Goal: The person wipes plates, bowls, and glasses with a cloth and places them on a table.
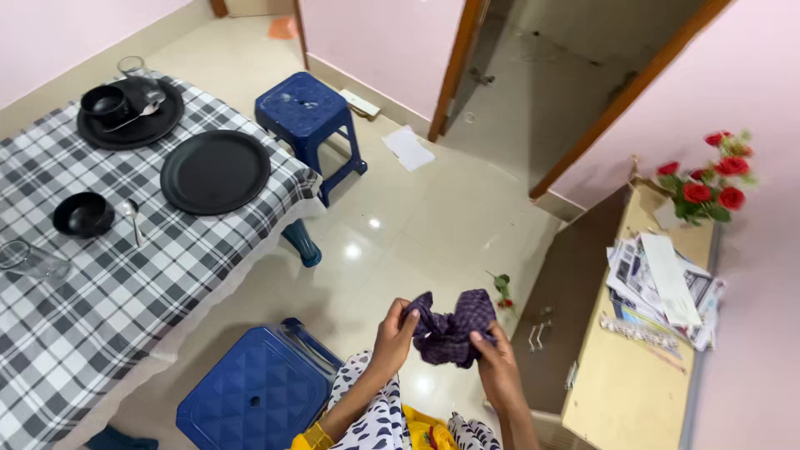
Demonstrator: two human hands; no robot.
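Table (125, 300), 9 o'clock sector: covered with a black-and-white check cover. Items on it, left to right: a glass (29, 260) lying on its side at the near-left edge; a black bowl (83, 214) with a spoon (133, 221) just beside it; a black plate (215, 172) at the right side. At the far end a second black plate (130, 117) carries a small bowl (105, 102) and a spoon, with an upright glass (132, 67) at its far rim.

Stools: one blue stool (310, 112) stands at 11 o'clock beyond the table corner; a second blue stool (254, 398) stands at 7 o'clock, just left of the person.

Left hand (393, 335), 6 o'clock: fingers curled shut, pinching the left edge of the cloth (450, 329).

Cloth: dark purple check, bunched, held in the air above the floor between both hands, in front of the person.

Right hand (497, 367): fingers closed, thumb on top, clamped on the lower right portion of the cloth. Hands are near each other, joined by the cloth, not touching.

Floor: a small rose (502, 292) lies just beyond the cloth; a white paper (407, 147) lies at 12 o'clock near the doorway.

Cabinet (629, 375), 3 o'clock: top carries a stack of papers (662, 287); red roses (708, 179) stand at its far end.
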